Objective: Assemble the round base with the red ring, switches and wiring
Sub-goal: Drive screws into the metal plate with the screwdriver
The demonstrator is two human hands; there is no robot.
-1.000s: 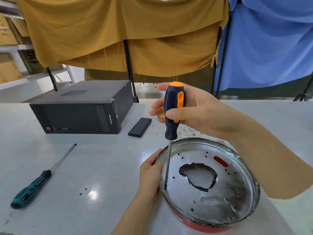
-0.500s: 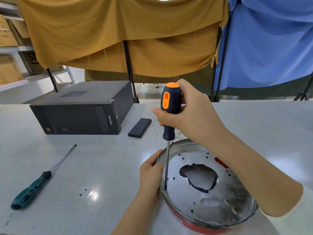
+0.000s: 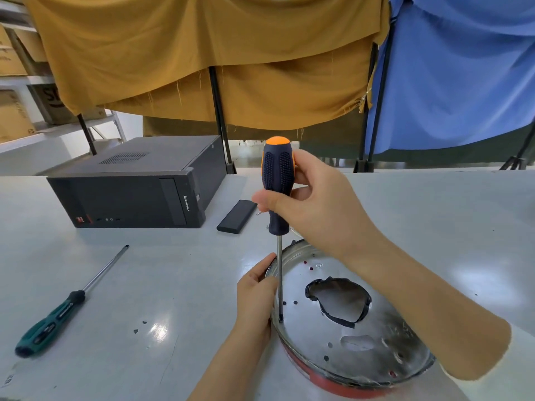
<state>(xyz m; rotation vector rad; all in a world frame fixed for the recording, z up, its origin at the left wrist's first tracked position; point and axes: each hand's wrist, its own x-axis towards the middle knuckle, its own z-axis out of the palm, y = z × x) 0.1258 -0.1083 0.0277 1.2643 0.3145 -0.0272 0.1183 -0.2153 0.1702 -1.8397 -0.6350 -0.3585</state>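
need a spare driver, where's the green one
The green screwdriver lies on the table, left of the round base, in front of the black computer case.

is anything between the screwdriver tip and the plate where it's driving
Nothing visible. The right hand holds the orange screwdriver upright, its tip on the metal plate near the left rim, which the left hand grips.

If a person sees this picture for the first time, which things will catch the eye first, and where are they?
In the middle, the right hand grips an orange and black screwdriver, upright, its tip down in the shiny round base at the lower right. The left hand holds that base's near-left rim. Behind hang a mustard cloth and a blue cloth, with a black computer case at left on the table.
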